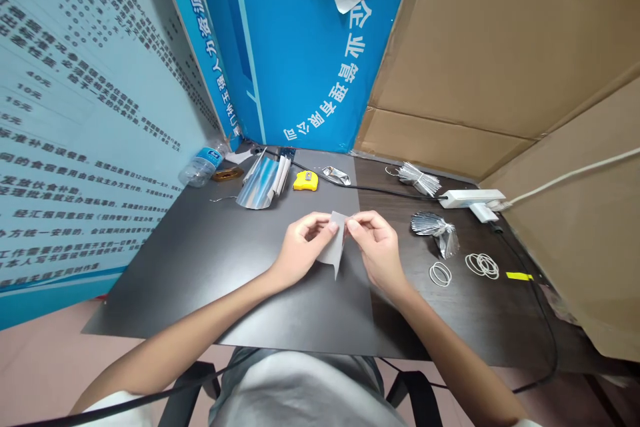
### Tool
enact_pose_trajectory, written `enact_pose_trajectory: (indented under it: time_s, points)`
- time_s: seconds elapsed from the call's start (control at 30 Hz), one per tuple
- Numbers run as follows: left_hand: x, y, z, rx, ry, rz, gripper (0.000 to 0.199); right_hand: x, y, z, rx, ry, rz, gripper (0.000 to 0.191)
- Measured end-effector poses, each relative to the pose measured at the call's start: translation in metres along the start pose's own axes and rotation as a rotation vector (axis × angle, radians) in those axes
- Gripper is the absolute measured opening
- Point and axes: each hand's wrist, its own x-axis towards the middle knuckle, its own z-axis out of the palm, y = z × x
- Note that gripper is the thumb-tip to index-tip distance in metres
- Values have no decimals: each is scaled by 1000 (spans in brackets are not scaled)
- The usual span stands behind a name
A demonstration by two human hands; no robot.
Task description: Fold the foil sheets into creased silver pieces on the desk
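Left hand (303, 243) and right hand (377, 250) grasp a grey sheet (333, 251); tape measure (305, 181) and black cable (390, 191) lie toward the tabletop's (475, 320) back edge.

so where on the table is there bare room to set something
Widest is the grey surface left of the left hand, nearer than the blue-silver sheets. Less: dark wood between the right hand and the white bands. Crowded: the back, from bottle to tape measure, and around the power strip.

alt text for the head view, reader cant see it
The left hand holds a grey sheet, the right hand pinching its edge, over a dark table. Beyond lies a yellow tape measure; at right, silvery bundles and a power strip.
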Motion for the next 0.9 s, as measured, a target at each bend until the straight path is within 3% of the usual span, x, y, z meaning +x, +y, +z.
enact_pose_trajectory:
  time_s: [0.17, 0.43, 0.63, 0.77, 0.9]
  points:
    - [-1, -3, 0, 160, 67, 150, 39, -4, 0, 5, -50, -4, -3, 26]
    - [-9, -14, 5, 213, 106, 169, 39, -2, 6, 11, 86, 0, 98, 29]
    - [-10, -9, -2, 236, -33, 244, 46, -4, 8, 8, -133, 91, -22, 27]
    - [-2, -6, -6, 94, -68, 101, 44, -3, 6, 7, -273, 98, -139, 21]
    - [9, -10, -6, -61, -50, -54, 37, 4, 7, 5, -144, 83, -6, 29]
